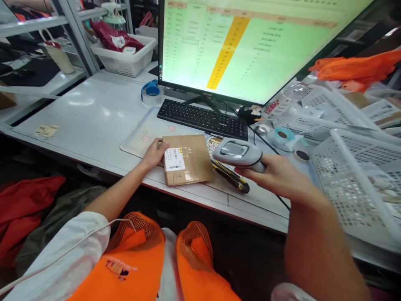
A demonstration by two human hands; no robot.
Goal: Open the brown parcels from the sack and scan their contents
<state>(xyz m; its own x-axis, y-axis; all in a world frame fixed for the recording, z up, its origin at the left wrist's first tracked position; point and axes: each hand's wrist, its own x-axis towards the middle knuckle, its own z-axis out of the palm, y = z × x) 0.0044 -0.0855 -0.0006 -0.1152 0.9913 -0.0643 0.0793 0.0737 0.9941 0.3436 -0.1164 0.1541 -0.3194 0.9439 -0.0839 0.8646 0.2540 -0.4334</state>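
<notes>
A small cardboard box [197,161] with a white printed label [174,159] lies at the front of the desk. My left hand [154,154] grips its left edge, thumb on top. Wrapped round the handle of a grey barcode scanner [236,151] is my right hand [278,175]; the scanner's head points left, above the desk and to the right of the box. Between box and scanner, a yellow and black utility knife [232,177] rests on the desk mat.
A monitor [213,94] showing a spreadsheet stands behind a black keyboard [203,119]. A tape dispenser [152,93] sits left of it. White plastic baskets [354,179] crowd the right side; another basket [125,58] holds a red bag at the back left. A cable runs beneath the right hand.
</notes>
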